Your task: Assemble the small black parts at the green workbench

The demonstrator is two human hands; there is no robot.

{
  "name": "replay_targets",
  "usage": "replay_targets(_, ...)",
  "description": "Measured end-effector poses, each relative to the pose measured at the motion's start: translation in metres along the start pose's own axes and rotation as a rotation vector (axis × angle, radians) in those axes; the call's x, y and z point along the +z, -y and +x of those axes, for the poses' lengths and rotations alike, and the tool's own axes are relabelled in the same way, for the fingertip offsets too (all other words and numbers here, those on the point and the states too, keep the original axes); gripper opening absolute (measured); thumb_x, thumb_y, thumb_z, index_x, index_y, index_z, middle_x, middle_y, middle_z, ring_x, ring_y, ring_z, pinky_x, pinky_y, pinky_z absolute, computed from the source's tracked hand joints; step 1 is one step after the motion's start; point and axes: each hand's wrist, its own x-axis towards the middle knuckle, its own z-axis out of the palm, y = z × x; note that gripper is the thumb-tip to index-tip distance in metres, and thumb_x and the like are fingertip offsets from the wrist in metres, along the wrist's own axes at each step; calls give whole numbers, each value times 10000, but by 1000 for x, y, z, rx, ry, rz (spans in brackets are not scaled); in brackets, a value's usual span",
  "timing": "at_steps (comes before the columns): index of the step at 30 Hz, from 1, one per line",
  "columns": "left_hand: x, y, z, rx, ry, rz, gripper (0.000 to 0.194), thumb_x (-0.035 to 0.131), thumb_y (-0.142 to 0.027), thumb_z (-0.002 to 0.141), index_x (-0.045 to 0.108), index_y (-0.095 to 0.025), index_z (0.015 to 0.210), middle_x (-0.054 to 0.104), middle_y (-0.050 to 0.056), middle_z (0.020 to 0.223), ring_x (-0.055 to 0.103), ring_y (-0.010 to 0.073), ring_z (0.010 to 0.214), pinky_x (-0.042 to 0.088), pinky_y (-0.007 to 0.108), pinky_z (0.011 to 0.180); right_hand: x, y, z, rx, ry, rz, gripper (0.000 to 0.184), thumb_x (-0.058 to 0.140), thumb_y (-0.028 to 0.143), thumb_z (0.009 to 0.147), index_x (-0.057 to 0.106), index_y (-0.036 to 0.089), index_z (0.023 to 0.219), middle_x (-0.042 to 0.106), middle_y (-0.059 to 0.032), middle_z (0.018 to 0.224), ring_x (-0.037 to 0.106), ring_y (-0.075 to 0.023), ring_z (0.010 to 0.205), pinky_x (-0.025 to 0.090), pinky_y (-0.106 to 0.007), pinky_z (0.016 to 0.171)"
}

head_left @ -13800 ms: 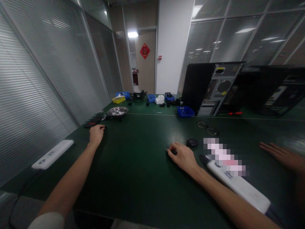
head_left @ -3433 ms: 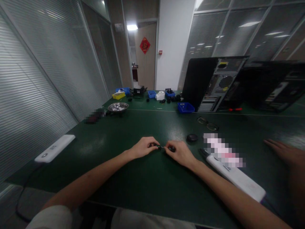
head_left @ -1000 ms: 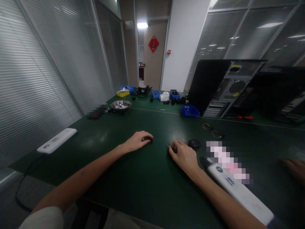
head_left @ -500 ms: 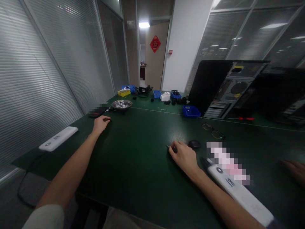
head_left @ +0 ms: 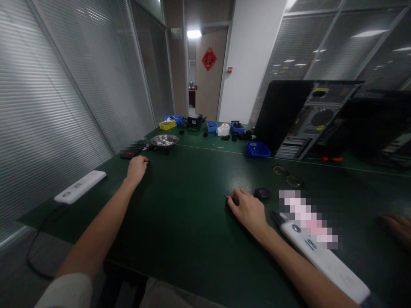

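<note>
My left hand (head_left: 137, 168) rests on the green table (head_left: 183, 201), left of the middle. Its fingers are pinched together, with a small dark bit showing at their tips that I cannot make out. Just beyond it stands a shiny metal bowl (head_left: 165, 141), beside a dark flat item (head_left: 130, 152) that is partly pixelated. My right hand (head_left: 247, 208) lies on the table nearer to me, its fingers closed on a small dark thing with a thin tip (head_left: 226, 196) pointing left; the hand covers most of it. A black computer mouse (head_left: 262, 193) sits right beside this hand.
White power packs lie at the left (head_left: 80, 187) and under my right forearm (head_left: 324, 261). Glasses (head_left: 289, 175), a blue bin (head_left: 257, 149) and a computer case (head_left: 316, 119) are to the right. Another person's hand (head_left: 396, 224) is at the right edge.
My left hand has turned slightly, its fingers curling further in, and the forearm has shifted a little right. The right hand stays nearly in place.
</note>
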Motion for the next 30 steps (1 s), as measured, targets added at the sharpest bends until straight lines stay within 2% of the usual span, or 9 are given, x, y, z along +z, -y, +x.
replay_targets(6, -6, -5, -10, 6, -28, 109, 301, 510, -282, 926, 755, -159, 1052, 661, 149, 1114, 605, 308, 1031, 502, 395, 888, 2, 0, 0, -5, -11, -9, 281, 469, 465, 992, 637, 247, 931, 678, -39, 950, 638, -181, 771, 309, -264, 577)
replay_targets(10, -10, -13, -11, 6, 6, 150, 299, 500, -249, 936, 747, -131, 1056, 663, 158, 1093, 609, 296, 1027, 492, 373, 899, 4, 0, 0, -9, -12, -8, 284, 465, 470, 995, 633, 248, 937, 678, -38, 957, 631, -174, 757, 305, -263, 582)
replay_targets(16, -14, -22, -9, -115, 22, 180, 261, 544, -287, 926, 748, -153, 1020, 667, 156, 1101, 619, 301, 1031, 500, 369, 871, 2, 3, 0, 7, -21, -28, 275, 470, 456, 992, 636, 243, 943, 674, -26, 939, 631, -170, 762, 289, -268, 580)
replay_targets(21, -11, -15, -11, -149, 3, 93, 218, 615, -328, 896, 740, -179, 994, 705, 124, 1040, 642, 292, 973, 497, 367, 833, 2, 4, -2, 5, -38, -17, 263, 476, 448, 990, 627, 238, 946, 677, -26, 957, 626, -167, 765, 275, -265, 579)
replay_targets(25, -10, -13, -10, -158, -41, -99, 206, 659, -347, 874, 760, -181, 940, 742, 91, 959, 668, 261, 912, 484, 346, 848, 6, 2, -3, -5, -69, -18, 241, 483, 437, 988, 617, 243, 945, 673, -19, 958, 619, -164, 749, 265, -265, 574)
replay_targets(27, -13, -27, -9, -108, -32, -230, 212, 676, -365, 867, 767, -181, 920, 752, 75, 942, 674, 242, 896, 488, 333, 853, 8, 1, -3, -12, -78, -20, 227, 489, 431, 987, 612, 245, 940, 670, -13, 954, 614, -161, 739, 262, -266, 572)
replay_targets(30, -19, -74, -19, 98, 38, -449, 227, 693, -394, 866, 766, -188, 928, 750, 59, 969, 671, 225, 903, 506, 334, 849, 10, -1, -3, -25, -92, -25, 210, 499, 422, 984, 607, 248, 940, 667, -9, 951, 611, -163, 741, 262, -267, 575)
